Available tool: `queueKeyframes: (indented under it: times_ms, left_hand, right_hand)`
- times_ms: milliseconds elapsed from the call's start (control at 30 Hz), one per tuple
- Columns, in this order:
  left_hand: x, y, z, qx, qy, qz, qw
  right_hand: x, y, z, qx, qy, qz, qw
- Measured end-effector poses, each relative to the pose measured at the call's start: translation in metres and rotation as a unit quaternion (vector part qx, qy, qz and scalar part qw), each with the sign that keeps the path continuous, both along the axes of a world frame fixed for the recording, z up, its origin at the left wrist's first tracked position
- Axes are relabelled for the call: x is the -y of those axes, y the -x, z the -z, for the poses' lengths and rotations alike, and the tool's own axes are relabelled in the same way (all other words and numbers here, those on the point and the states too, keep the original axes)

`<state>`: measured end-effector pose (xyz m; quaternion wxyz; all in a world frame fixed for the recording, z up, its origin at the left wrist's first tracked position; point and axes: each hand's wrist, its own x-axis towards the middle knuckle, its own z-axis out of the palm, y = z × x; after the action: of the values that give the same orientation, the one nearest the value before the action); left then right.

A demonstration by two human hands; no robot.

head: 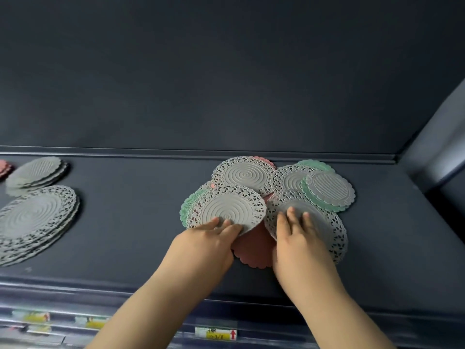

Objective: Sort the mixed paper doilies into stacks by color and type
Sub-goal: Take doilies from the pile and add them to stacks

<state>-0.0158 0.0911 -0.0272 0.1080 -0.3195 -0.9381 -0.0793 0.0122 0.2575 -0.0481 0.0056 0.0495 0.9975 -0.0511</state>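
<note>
Head view: on a dark shelf (377, 222), the left hand (208, 239) pinches the near edge of a round white paper lace doily (230, 209) atop the mixed pile of doilies (327, 195), grip closed on it. The right hand (298, 238), fingers straight, presses a neighbouring lace doily (324, 222) flat. The step is probably separating one doily. Next it needs carrying to the white lace stack (35, 220), well left of the pile.

A dark shelf (151, 248) carries yellow labels (216, 333) along its front edge.

Dark shelf (125, 248), dark back wall (226, 71), yellow labels (216, 333) along front edge
</note>
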Motion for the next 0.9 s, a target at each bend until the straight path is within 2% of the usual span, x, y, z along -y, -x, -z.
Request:
queueKeyframes:
  times_ms: [100, 233, 333, 433, 500, 633, 900]
  left_hand:
    - [0.008, 0.002, -0.007, 0.043, -0.011, -0.062, 0.997]
    - [0.033, 0.001, -0.029, 0.006, -0.066, -0.103, 0.992]
    - [0.062, 0.005, -0.041, -0.035, -0.138, -0.134, 0.981]
    - [0.096, 0.012, -0.045, -0.048, -0.214, -0.138, 0.966]
    - [0.124, 0.016, -0.046, -0.081, -0.233, -0.133, 0.96]
    - [0.197, 0.03, -0.047, -0.127, -0.228, -0.129, 0.957]
    - [0.357, 0.048, -0.04, -0.169, -0.233, -0.202, 0.936]
  right_hand:
    - [-0.001, 0.0, -0.006, -0.063, 0.09, 0.014, 0.994]
    - [0.013, -0.004, -0.029, -0.196, 0.25, 0.041, 0.947]
    - [0.038, 0.003, -0.042, -0.249, 0.318, 0.042, 0.914]
    - [0.076, 0.014, -0.047, -0.266, 0.317, 0.032, 0.91]
    - [0.104, 0.022, -0.051, -0.3, 0.3, 0.039, 0.904]
    - [0.17, 0.044, -0.054, -0.29, 0.355, 0.022, 0.888]
    - [0.318, 0.092, -0.04, -0.283, 0.365, -0.074, 0.884]
